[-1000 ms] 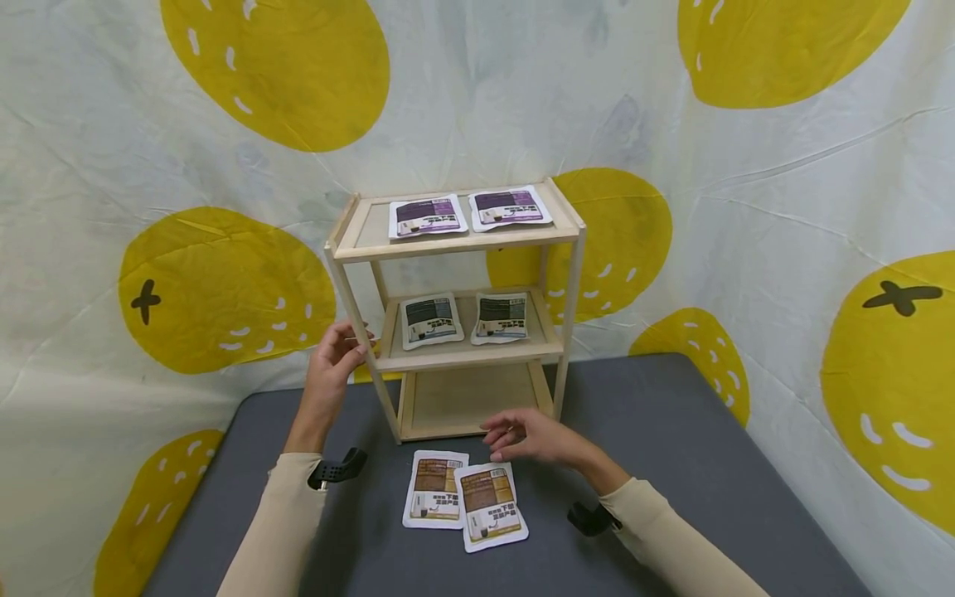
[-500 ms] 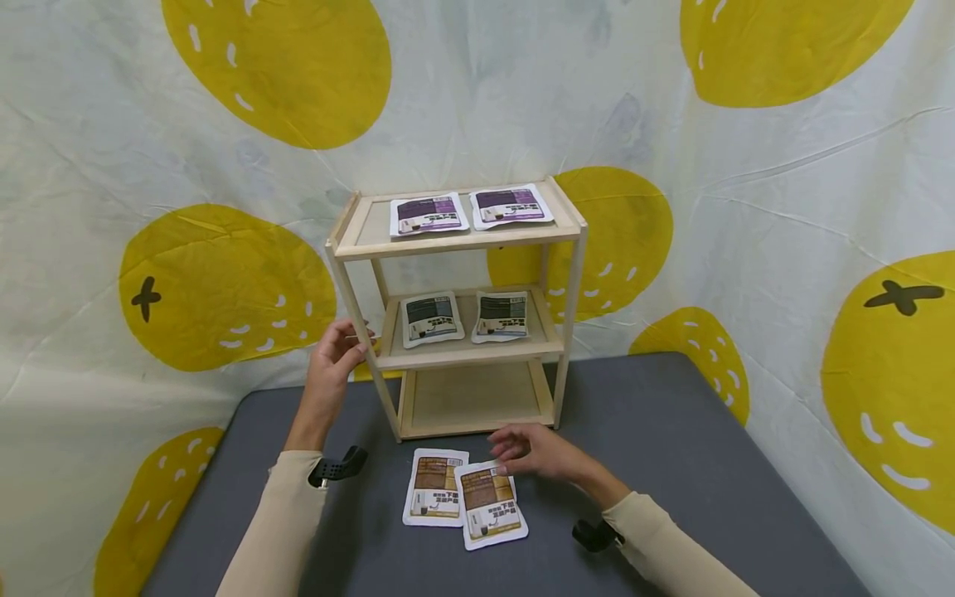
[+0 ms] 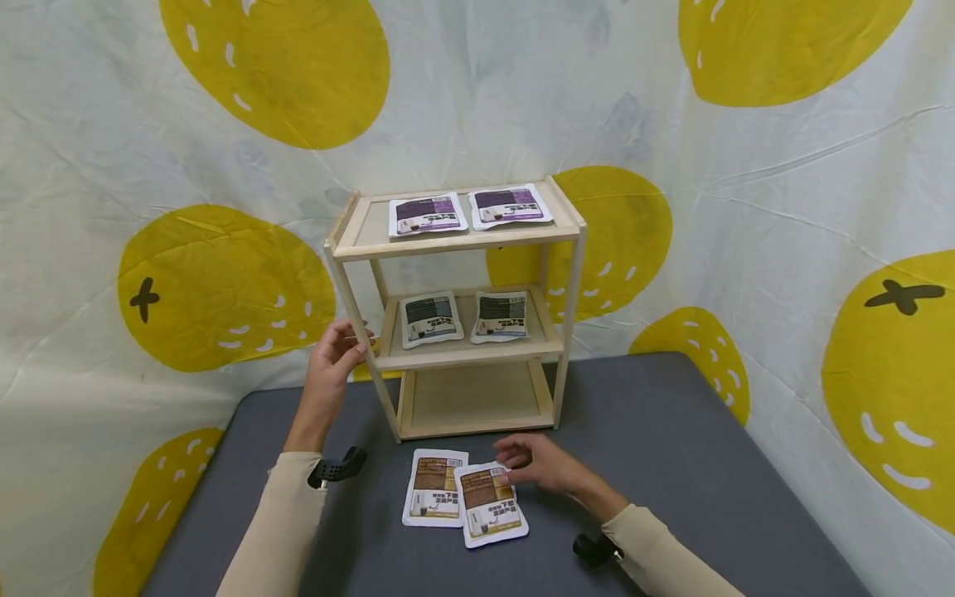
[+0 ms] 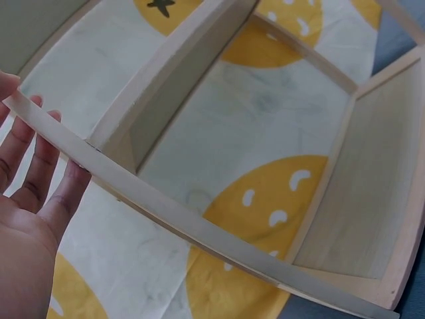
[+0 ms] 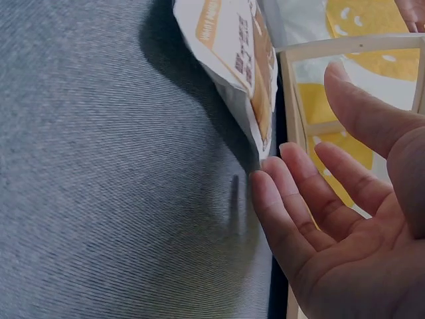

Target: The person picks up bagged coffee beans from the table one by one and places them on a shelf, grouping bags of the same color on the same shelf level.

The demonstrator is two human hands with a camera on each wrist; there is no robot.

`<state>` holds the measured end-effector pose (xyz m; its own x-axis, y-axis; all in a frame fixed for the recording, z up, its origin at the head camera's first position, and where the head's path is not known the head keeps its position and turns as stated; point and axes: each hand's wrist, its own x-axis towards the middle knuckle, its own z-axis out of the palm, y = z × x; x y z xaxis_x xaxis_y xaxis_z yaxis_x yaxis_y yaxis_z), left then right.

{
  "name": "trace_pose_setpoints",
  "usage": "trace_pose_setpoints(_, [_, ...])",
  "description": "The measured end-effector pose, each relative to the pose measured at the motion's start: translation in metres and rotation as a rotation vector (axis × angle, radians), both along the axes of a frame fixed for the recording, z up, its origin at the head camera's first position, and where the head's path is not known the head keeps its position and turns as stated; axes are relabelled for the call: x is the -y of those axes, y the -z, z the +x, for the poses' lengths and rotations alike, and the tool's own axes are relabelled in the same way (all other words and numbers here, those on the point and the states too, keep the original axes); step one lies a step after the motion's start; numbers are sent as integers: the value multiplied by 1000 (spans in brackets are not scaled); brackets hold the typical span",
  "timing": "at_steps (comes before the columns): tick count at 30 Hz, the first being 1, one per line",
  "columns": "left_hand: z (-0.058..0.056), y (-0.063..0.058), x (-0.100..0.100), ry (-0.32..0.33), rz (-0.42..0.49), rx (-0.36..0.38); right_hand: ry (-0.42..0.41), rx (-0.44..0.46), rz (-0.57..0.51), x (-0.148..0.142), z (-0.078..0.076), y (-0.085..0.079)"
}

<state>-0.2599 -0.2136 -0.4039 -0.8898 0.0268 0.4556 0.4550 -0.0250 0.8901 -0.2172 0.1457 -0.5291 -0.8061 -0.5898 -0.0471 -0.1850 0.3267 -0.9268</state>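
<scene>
Two white pouches with brown and yellow labels lie on the table in front of the wooden shelf rack point(image 3: 477, 361). The right pouch point(image 3: 491, 518) overlaps the edge of the left pouch point(image 3: 433, 489). My right hand point(image 3: 543, 464) is at the right pouch's upper right corner. In the right wrist view, its fingers point(image 5: 312, 193) are parted and their tips meet or nearly meet the pouch's edge, the thumb standing away. My left hand point(image 3: 333, 356) holds the rack's left front post point(image 4: 166, 206) between thumb and fingers, at middle-shelf height.
Two purple-labelled pouches point(image 3: 428, 215) lie on the top shelf. Two dark-labelled pouches point(image 3: 500, 317) lie on the middle shelf, above the bottom shelf point(image 3: 477, 398). Behind the grey table point(image 3: 656, 448) hangs a white cloth point(image 3: 477, 91) with yellow fruit prints.
My right hand has come down and slightly right, from near the rack's bottom front edge to the right pouch's upper corner. The left hand and the pouches have stayed in place.
</scene>
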Motion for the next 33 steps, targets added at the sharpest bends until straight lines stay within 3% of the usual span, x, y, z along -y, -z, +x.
trace_pose_setpoints(7, [-1, 1, 0, -2, 2, -2, 36, -30, -16, 0, 0, 6])
trace_pose_setpoints(17, [0, 3, 1, 3, -14, 3, 90, -92, 114, 7, 8, 14])
trace_pose_setpoints(24, [-1, 3, 1, 1, -11, 8, 40, -155, 160, 14, 15, 17])
trace_pose_setpoints(33, [-1, 2, 1, 22, -3, -1, -42, -160, 88, 16, 19, 12])
